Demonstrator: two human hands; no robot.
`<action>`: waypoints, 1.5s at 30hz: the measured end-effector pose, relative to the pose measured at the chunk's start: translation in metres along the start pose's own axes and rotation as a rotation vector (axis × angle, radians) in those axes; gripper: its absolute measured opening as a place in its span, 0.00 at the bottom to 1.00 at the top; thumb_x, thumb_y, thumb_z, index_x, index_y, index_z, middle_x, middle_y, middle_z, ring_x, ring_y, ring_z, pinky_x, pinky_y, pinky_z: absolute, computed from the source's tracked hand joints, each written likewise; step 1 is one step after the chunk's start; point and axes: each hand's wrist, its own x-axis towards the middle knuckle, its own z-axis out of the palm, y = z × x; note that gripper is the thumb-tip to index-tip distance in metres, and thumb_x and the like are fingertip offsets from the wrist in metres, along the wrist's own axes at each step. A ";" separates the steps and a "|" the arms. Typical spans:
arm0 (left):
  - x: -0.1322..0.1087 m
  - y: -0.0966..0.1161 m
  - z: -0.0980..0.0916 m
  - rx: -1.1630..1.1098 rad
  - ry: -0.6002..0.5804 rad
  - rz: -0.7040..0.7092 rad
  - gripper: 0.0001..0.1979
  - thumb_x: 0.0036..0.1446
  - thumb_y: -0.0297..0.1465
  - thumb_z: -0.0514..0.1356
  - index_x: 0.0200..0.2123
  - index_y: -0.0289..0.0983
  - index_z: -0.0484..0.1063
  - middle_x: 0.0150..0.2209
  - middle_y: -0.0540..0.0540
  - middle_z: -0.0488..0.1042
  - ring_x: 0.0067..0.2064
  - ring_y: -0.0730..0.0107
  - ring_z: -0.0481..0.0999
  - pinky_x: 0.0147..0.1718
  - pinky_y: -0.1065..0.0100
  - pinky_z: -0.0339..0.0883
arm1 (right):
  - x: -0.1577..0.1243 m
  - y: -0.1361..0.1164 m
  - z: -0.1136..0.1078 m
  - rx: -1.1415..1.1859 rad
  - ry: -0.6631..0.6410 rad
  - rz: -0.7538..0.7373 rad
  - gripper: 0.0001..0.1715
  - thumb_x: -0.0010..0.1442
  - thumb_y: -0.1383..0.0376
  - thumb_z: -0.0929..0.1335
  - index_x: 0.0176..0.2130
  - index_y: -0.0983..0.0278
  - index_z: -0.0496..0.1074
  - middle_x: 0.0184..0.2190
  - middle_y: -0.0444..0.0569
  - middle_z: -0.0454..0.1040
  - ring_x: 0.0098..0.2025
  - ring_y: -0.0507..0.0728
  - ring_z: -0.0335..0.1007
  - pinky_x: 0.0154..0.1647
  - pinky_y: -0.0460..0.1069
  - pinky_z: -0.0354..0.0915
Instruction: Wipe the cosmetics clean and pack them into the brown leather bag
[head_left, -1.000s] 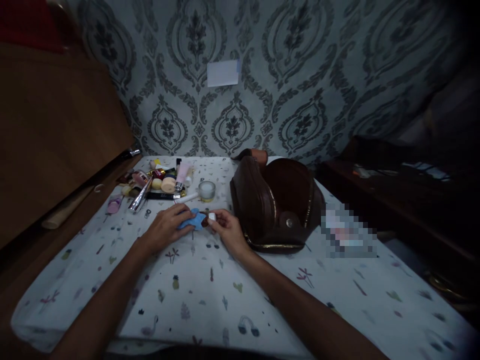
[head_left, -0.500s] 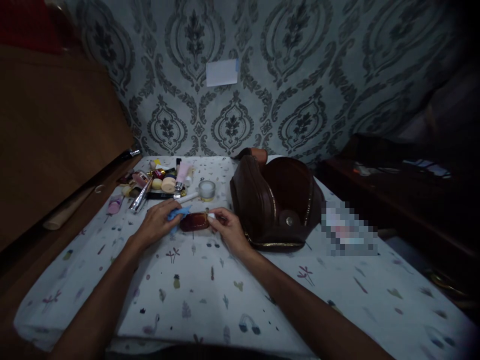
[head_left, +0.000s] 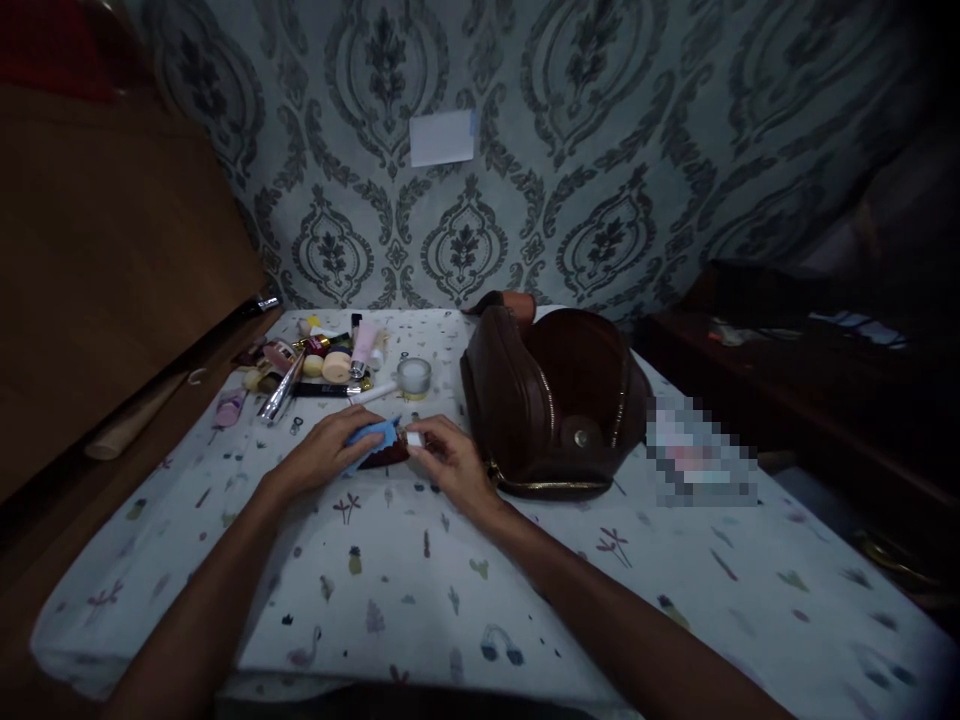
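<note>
My left hand (head_left: 322, 455) presses a small blue cloth (head_left: 373, 436) onto a little dark red bottle (head_left: 384, 455) that lies on the patterned white tablecloth (head_left: 420, 590). My right hand (head_left: 450, 462) pinches the bottle's white cap end (head_left: 415, 439). The cloth covers most of the bottle. Both hands meet at the table's middle, just left of an open brown leather bag (head_left: 555, 400).
A heap of cosmetics (head_left: 315, 365) and a small round jar (head_left: 413, 377) lie at the back left. A wooden board (head_left: 112, 260) leans on the left. Dark furniture (head_left: 810, 370) stands to the right, with a blurred patch (head_left: 701, 460) at the table's right edge.
Half a second ago the cloth was drawn left and the red bottle lay bare; now my left hand has slid the cloth back over it. My right hand kept its grip.
</note>
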 end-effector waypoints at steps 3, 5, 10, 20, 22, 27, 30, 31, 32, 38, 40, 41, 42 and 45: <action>-0.002 -0.013 -0.008 -0.087 -0.087 -0.066 0.21 0.66 0.46 0.51 0.47 0.39 0.75 0.47 0.44 0.77 0.49 0.59 0.75 0.50 0.64 0.67 | 0.001 0.003 0.000 0.017 0.008 0.016 0.10 0.58 0.65 0.69 0.42 0.61 0.76 0.39 0.48 0.74 0.42 0.56 0.71 0.40 0.49 0.67; -0.002 -0.018 -0.012 -0.151 -0.150 -0.110 0.22 0.65 0.47 0.51 0.46 0.39 0.75 0.45 0.46 0.78 0.46 0.60 0.76 0.47 0.66 0.67 | 0.001 0.005 0.001 0.025 0.007 0.035 0.10 0.58 0.65 0.69 0.42 0.60 0.75 0.40 0.48 0.74 0.42 0.56 0.70 0.41 0.49 0.67; -0.002 -0.023 -0.014 -0.254 -0.220 -0.150 0.22 0.63 0.49 0.53 0.44 0.37 0.75 0.41 0.46 0.76 0.42 0.63 0.75 0.42 0.69 0.68 | -0.001 0.013 0.002 0.018 0.028 0.118 0.16 0.57 0.61 0.69 0.46 0.62 0.73 0.41 0.49 0.75 0.39 0.56 0.70 0.40 0.49 0.67; -0.003 -0.023 -0.005 -0.388 -0.154 -0.224 0.21 0.59 0.49 0.56 0.36 0.36 0.73 0.32 0.49 0.71 0.34 0.67 0.70 0.31 0.71 0.66 | 0.000 0.015 0.004 0.154 0.006 0.299 0.16 0.57 0.52 0.69 0.38 0.61 0.73 0.28 0.43 0.71 0.28 0.53 0.66 0.26 0.46 0.61; -0.002 -0.023 -0.004 -0.395 -0.147 -0.247 0.21 0.58 0.50 0.57 0.36 0.36 0.73 0.31 0.50 0.71 0.33 0.68 0.68 0.29 0.71 0.65 | 0.001 0.015 0.005 0.231 0.024 0.323 0.17 0.56 0.51 0.70 0.35 0.61 0.72 0.28 0.43 0.71 0.26 0.52 0.65 0.26 0.46 0.61; -0.001 -0.013 -0.001 -0.382 -0.105 -0.242 0.22 0.59 0.49 0.57 0.37 0.35 0.74 0.33 0.49 0.73 0.34 0.67 0.70 0.31 0.70 0.65 | 0.003 0.011 0.003 0.257 0.028 0.245 0.14 0.56 0.54 0.72 0.37 0.62 0.74 0.30 0.44 0.74 0.32 0.54 0.68 0.34 0.48 0.66; 0.001 -0.003 0.004 -0.375 -0.068 -0.138 0.22 0.62 0.47 0.55 0.42 0.35 0.75 0.39 0.45 0.76 0.41 0.62 0.73 0.41 0.66 0.67 | 0.003 0.009 0.002 0.281 0.005 0.189 0.12 0.57 0.57 0.72 0.39 0.62 0.76 0.35 0.46 0.76 0.38 0.55 0.70 0.42 0.49 0.67; 0.002 0.000 0.006 -0.367 -0.074 -0.093 0.21 0.63 0.47 0.54 0.44 0.35 0.75 0.41 0.44 0.76 0.44 0.60 0.73 0.45 0.65 0.66 | 0.003 0.009 0.002 0.288 -0.002 0.174 0.12 0.57 0.58 0.72 0.39 0.61 0.76 0.36 0.46 0.76 0.39 0.55 0.71 0.44 0.50 0.67; 0.002 0.002 0.008 -0.355 -0.093 -0.048 0.21 0.64 0.46 0.54 0.46 0.36 0.74 0.43 0.44 0.76 0.46 0.60 0.73 0.47 0.64 0.65 | 0.003 0.009 0.002 0.293 -0.006 0.162 0.11 0.57 0.58 0.72 0.39 0.61 0.77 0.36 0.46 0.76 0.40 0.56 0.71 0.45 0.50 0.67; 0.004 0.005 0.016 -0.355 -0.164 -0.039 0.20 0.64 0.46 0.53 0.41 0.35 0.73 0.39 0.46 0.73 0.42 0.63 0.72 0.44 0.66 0.65 | 0.002 0.013 0.002 0.300 -0.008 0.158 0.11 0.56 0.58 0.72 0.39 0.60 0.77 0.38 0.47 0.76 0.43 0.57 0.71 0.49 0.52 0.66; 0.004 0.004 0.018 -0.393 -0.148 -0.096 0.20 0.63 0.46 0.53 0.39 0.35 0.71 0.34 0.48 0.71 0.37 0.66 0.70 0.37 0.68 0.64 | 0.001 0.014 0.003 0.329 -0.011 0.184 0.13 0.56 0.57 0.73 0.40 0.60 0.76 0.38 0.47 0.77 0.43 0.57 0.72 0.49 0.52 0.66; 0.003 0.003 0.019 -0.405 -0.135 -0.116 0.20 0.63 0.47 0.53 0.37 0.35 0.71 0.33 0.49 0.70 0.35 0.67 0.69 0.35 0.69 0.64 | 0.001 0.014 0.003 0.345 -0.010 0.199 0.14 0.55 0.57 0.73 0.41 0.61 0.76 0.39 0.47 0.77 0.44 0.57 0.72 0.50 0.53 0.66; 0.003 0.003 0.020 -0.410 -0.119 -0.127 0.20 0.64 0.47 0.53 0.36 0.35 0.70 0.31 0.50 0.69 0.34 0.68 0.68 0.33 0.70 0.63 | 0.001 0.015 0.003 0.357 -0.009 0.216 0.15 0.54 0.57 0.74 0.41 0.61 0.76 0.39 0.47 0.77 0.44 0.57 0.72 0.50 0.53 0.66; 0.004 0.000 0.023 -0.393 -0.077 -0.131 0.21 0.63 0.47 0.52 0.34 0.35 0.69 0.30 0.51 0.67 0.33 0.69 0.67 0.32 0.70 0.62 | 0.001 0.017 0.004 0.367 -0.013 0.268 0.18 0.53 0.56 0.75 0.41 0.62 0.77 0.38 0.48 0.78 0.43 0.57 0.73 0.50 0.53 0.67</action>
